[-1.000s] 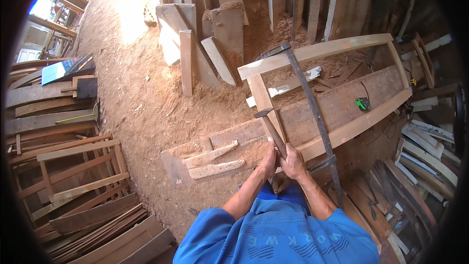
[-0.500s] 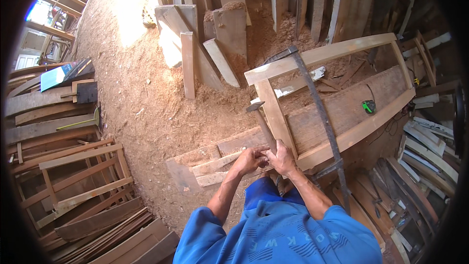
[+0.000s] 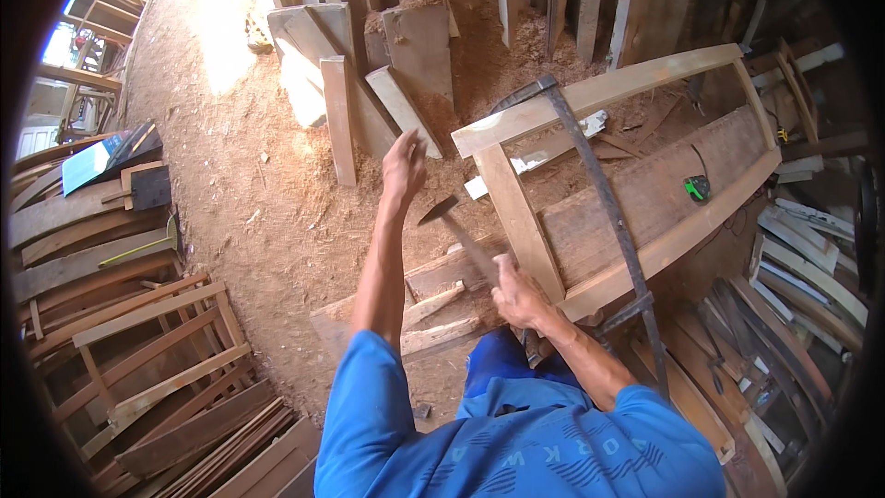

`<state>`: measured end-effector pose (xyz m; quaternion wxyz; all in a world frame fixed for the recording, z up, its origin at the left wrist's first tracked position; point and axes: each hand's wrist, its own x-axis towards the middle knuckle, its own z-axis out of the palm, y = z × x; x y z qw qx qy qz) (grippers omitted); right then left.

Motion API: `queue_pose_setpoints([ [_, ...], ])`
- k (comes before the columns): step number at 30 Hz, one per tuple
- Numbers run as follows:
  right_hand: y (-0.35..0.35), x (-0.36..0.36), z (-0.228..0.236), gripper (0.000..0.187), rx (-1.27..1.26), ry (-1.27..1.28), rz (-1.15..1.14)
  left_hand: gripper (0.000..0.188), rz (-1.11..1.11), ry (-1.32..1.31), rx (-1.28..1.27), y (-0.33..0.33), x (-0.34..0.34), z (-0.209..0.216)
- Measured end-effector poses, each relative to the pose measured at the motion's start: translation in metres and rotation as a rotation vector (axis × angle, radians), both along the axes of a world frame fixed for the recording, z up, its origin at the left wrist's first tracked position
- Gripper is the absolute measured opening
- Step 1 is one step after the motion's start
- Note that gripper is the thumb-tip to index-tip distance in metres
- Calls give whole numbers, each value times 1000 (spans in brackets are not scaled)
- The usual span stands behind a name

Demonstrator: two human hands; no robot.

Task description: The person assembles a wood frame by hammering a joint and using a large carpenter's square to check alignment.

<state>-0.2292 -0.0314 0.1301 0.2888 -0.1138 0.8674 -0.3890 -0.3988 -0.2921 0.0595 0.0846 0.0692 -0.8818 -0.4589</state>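
My right hand [image 3: 518,295] grips a hammer [image 3: 472,247] by its wooden handle. The dark metal head points away from me, to the left of a wooden frame's near crosspiece. Out ahead and to the left, my left hand [image 3: 404,168] is raised over the ground with its fingers loosely apart; I see nothing held in it. The long wooden frame [image 3: 516,206] lies to my right over a wide board [image 3: 590,221]. Across the frame runs a long dark metal bar clamp [image 3: 604,194]. Short wood strips [image 3: 433,306] lie below the hammer.
A black and green tape measure [image 3: 698,187] rests on the board within the frame. Upright planks [image 3: 415,51] stand ahead in sawdust. Stacked timber and a smaller frame [image 3: 171,304] lie at left. More offcuts [image 3: 797,295] are piled at right.
My left hand has moved away from the right hand, forward and left, with the arm stretched out. The hammer has tilted left in my right hand, and the view has shifted slightly.
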Motion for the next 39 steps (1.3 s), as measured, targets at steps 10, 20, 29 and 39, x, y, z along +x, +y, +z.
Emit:
queue_pose_setpoints([
  [10, -5, -30, -5, 61, 231, 93, -73, 11, -311, -140, -77, 32, -65, -40],
  [20, -1, -31, 11, 61, 214, -103, -99, 11, -297, -218, -126, 33, -67, -36],
  [29, 31, -7, 41, 62, -504, -341, -178, 18, -267, 90, -204, 28, -57, -38],
  [39, 74, -33, 49, 37, -274, -36, -460, 10, -325, -62, 6, 69, -52, -25],
])
